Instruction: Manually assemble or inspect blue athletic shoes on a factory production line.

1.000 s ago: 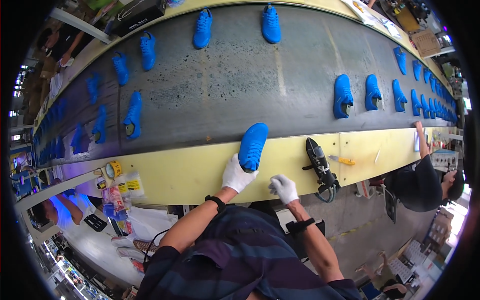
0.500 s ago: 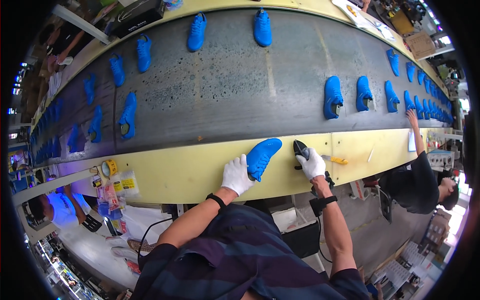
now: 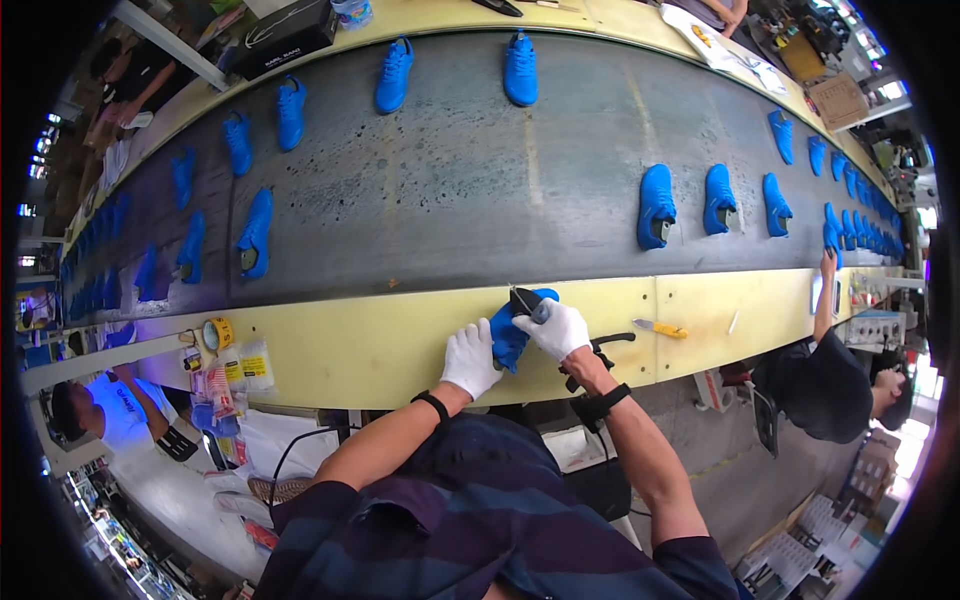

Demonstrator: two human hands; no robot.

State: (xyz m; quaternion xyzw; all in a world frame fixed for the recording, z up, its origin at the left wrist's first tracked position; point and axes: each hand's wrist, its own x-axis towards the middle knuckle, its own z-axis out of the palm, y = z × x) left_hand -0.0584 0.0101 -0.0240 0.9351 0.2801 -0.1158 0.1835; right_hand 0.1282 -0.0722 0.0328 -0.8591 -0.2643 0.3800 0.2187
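A blue lace-up sneaker [image 3: 508, 346] lies on the cream ledge [image 3: 390, 345] in front of me, its toe pointing away. My left hand [image 3: 472, 361], in a white glove, is closed on the heel end of the shoe. My right hand [image 3: 560, 330], also gloved, grips a black pointed tool with a rounded grey handle [image 3: 526, 303], shaped like a small iron. That tool is over the front of the sneaker and hides part of it. Whether it touches the upper, I cannot tell.
Beyond the ledge runs a dark conveyor belt [image 3: 430, 220] with several blue sneakers [image 3: 656, 208]. On the ledge lie a yellow utility knife [image 3: 664, 329], a black bent handle [image 3: 618, 338] and a tape roll [image 3: 217, 335]. At right, a co-worker's hand [image 3: 828, 264] touches a sneaker.
My right hand has carried the black tool leftward from the ledge onto the sneaker, uncovering the black bent handle. My left hand keeps its hold. Belt shoes at the right have shifted slightly left.
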